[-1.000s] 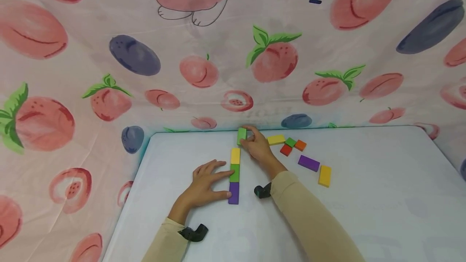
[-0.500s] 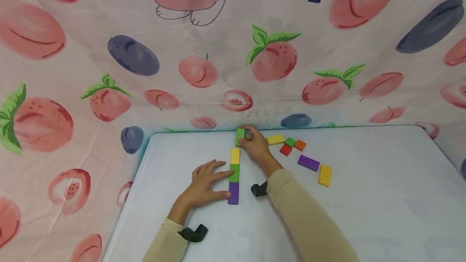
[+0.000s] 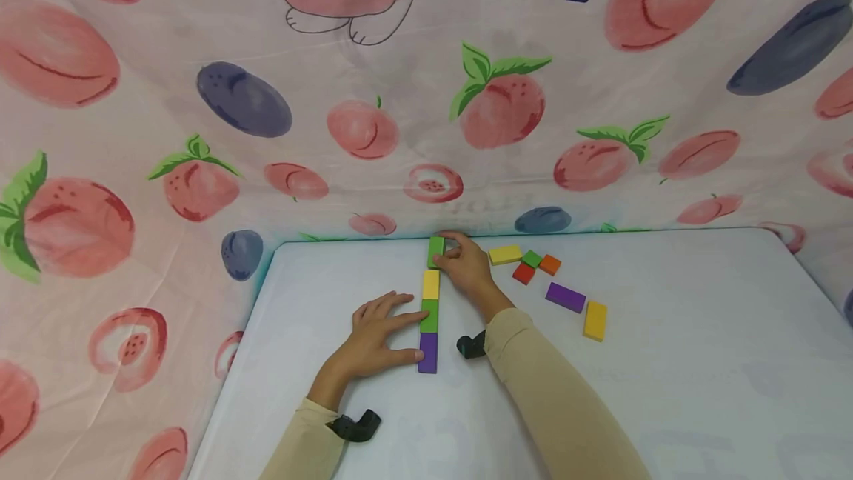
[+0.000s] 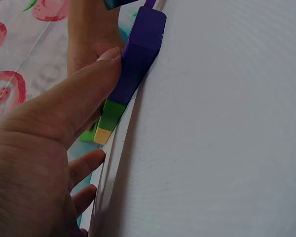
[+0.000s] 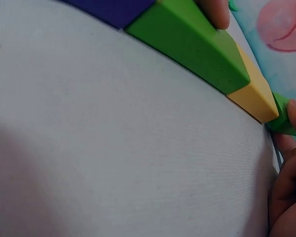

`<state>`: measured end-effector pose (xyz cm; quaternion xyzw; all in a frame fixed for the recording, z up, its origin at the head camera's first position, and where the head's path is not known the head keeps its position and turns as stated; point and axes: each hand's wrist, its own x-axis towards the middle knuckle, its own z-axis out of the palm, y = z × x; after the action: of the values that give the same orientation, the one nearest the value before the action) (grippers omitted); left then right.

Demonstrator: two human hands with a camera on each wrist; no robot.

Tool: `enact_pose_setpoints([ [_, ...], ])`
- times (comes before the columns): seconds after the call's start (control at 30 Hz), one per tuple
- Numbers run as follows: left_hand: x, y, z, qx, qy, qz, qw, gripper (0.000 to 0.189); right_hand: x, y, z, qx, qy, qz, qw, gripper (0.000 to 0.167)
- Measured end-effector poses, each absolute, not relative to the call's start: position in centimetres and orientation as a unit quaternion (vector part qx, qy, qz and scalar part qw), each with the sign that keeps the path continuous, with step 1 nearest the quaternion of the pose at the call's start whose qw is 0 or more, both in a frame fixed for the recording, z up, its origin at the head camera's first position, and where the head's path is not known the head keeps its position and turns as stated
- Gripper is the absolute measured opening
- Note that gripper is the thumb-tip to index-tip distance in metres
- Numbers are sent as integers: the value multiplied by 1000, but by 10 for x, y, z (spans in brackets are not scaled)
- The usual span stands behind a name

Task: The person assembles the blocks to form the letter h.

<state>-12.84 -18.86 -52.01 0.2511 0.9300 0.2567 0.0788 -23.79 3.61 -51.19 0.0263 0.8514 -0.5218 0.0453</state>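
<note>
A straight row of blocks runs away from me in the head view: a purple block [image 3: 428, 353] nearest, a green block [image 3: 429, 316] in the middle, a yellow block [image 3: 431, 285] beyond. My left hand [image 3: 368, 343] lies beside the row, thumb touching the purple block and index fingertip on the middle green one, other fingers spread. My right hand [image 3: 469, 267] pinches another green block [image 3: 436, 251] just past the yellow end, between thumb and fingers. In the right wrist view this far green block [image 5: 281, 116] sits right at the yellow block's [image 5: 256, 98] end.
Right of the row lie a yellow block [image 3: 505, 255], small green [image 3: 531, 259], red [image 3: 523, 273] and orange [image 3: 549, 265] pieces, a purple block [image 3: 565, 298] and another yellow block [image 3: 595, 321]. A fruit-patterned cloth [image 3: 400, 80] rises behind the white table [image 3: 700, 361].
My right hand has shifted slightly left, bringing the pinched green block closer into line with the row. The left hand and the other blocks have stayed put.
</note>
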Motion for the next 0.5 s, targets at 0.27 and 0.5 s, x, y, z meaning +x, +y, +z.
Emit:
enact_pose_setpoints([
  [0.27,-128,-189,-520,250,929,258,87,68,-236,36,-512,22,862,-504,41,47],
  [0.5,-129,-189,-521,249,930,258,83,68,-234,35,-508,15,873,-487,37,49],
])
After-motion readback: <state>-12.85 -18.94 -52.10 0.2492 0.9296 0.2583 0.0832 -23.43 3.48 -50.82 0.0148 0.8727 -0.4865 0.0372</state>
